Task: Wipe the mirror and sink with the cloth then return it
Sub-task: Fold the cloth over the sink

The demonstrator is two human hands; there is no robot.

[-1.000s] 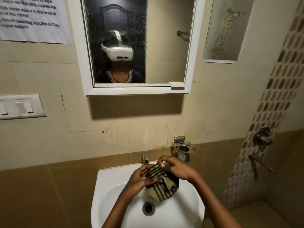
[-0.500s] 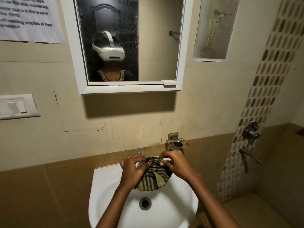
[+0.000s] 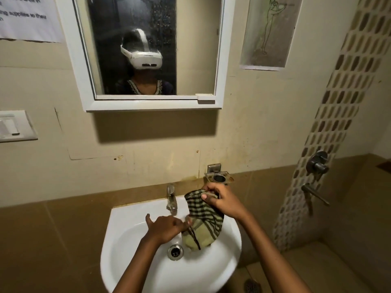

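A green cloth with dark stripes (image 3: 203,225) hangs over the white sink (image 3: 127,235), its lower end near the drain (image 3: 175,252). My right hand (image 3: 224,203) pinches the cloth's top edge, above the basin's right side. My left hand (image 3: 165,228) holds the cloth's left side lower down, thumb raised. The white-framed mirror (image 3: 194,49) hangs on the wall above and shows a person with a white headset.
A steel tap (image 3: 171,196) stands at the sink's back rim, just left of the cloth. A metal holder (image 3: 219,177) is fixed to the wall behind my right hand. Shower valves (image 3: 317,163) stick out at right. A switch plate (image 3: 14,129) is at left.
The cloth was bunched between both hands; now it hangs stretched out. My right hand has lifted its top edge and my left hand has dropped lower. The view has tilted down.
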